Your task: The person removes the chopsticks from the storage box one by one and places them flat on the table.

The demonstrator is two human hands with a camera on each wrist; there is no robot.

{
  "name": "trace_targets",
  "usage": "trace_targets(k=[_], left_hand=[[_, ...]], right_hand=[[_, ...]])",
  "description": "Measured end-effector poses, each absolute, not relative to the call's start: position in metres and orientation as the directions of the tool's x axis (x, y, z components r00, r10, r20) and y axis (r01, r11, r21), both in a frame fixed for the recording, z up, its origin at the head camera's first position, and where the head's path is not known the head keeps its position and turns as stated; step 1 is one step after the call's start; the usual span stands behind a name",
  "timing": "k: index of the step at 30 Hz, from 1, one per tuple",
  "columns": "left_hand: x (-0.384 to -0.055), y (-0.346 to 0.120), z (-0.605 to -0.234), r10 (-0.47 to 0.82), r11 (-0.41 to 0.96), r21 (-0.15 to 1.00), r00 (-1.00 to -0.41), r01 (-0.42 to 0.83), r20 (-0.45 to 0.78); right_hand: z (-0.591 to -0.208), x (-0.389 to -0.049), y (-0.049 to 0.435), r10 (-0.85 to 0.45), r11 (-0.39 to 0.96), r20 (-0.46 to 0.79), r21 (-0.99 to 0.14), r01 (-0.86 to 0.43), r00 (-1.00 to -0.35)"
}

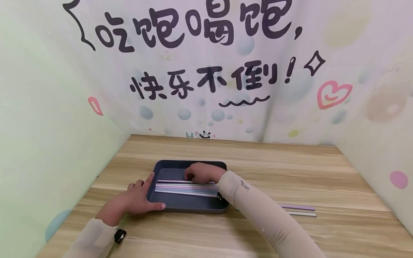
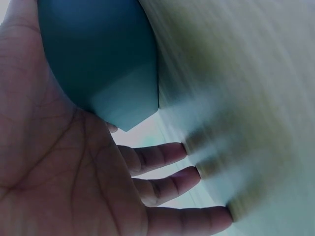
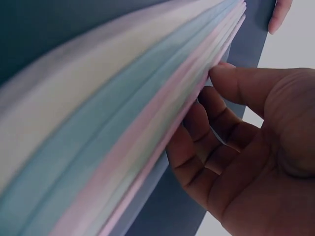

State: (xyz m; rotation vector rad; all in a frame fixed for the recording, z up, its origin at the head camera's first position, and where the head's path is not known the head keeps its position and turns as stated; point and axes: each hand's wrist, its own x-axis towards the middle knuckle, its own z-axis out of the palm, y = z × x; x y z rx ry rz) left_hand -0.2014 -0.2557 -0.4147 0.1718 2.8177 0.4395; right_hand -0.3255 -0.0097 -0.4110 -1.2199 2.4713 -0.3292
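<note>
A dark blue-grey rectangular tray [image 1: 184, 205] lies on the table, with several thin pastel sticks [image 1: 180, 190] side by side in it. My left hand [image 1: 138, 199] is spread round the tray's left end, thumb along the front and a finger at the left wall. In the left wrist view the tray corner [image 2: 113, 83] sits against the palm and the fingers reach out fairly straight. Inside the tray, my right hand [image 1: 203, 173] bends over the back of the row. The right wrist view shows its thumb and fingers [image 3: 224, 81] pinching the outermost pink stick [image 3: 142, 184].
A purple stick [image 1: 298, 207] and a whitish stick [image 1: 303, 214] lie on the wooden table [image 1: 274, 165] right of the tray, partly behind the right sleeve [image 1: 264, 218]. Behind the table hangs a printed cloth [image 1: 206, 82] with black lettering.
</note>
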Motion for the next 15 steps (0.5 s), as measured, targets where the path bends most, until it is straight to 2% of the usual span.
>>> trace_targets(k=[15], left_hand=[[-0.2016,-0.2558,-0.4139,0.157,0.948,0.311,-0.953,0.071,-0.26]], right_hand=[[-0.4131,-0.3261,-0.0102,-0.804,0.592,-0.191,-0.358,-0.722,-0.564]])
